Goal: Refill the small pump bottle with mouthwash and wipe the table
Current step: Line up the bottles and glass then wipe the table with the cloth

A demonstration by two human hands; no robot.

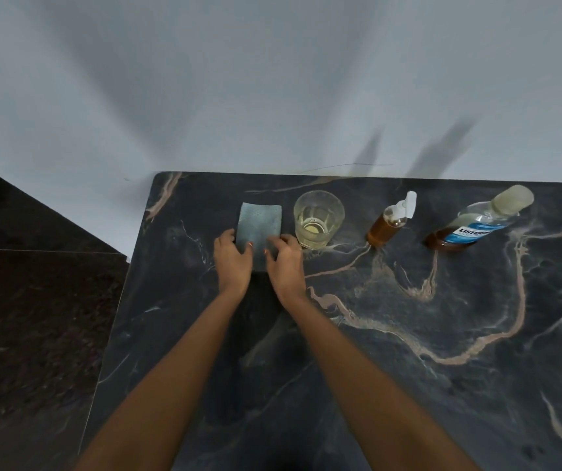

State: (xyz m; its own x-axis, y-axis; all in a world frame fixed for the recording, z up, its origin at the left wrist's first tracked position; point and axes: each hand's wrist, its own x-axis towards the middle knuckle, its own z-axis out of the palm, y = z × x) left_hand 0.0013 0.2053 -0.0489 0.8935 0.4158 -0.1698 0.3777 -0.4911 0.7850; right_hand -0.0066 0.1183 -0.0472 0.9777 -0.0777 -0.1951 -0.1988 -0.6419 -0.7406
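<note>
A folded grey-blue cloth lies on the dark marble table near its far left. My left hand rests on the cloth's near left edge, thumb and fingers curled onto it. My right hand holds the near right edge in the same way. The small pump bottle, filled with amber liquid and fitted with a white pump, stands upright right of centre. The large mouthwash bottle, blue label and pale cap on, stands at the far right with amber liquid low in it.
A clear glass with a little pale liquid stands just right of the cloth, close to my right hand. A white wall runs behind the table. The table's left edge drops to a dark speckled floor.
</note>
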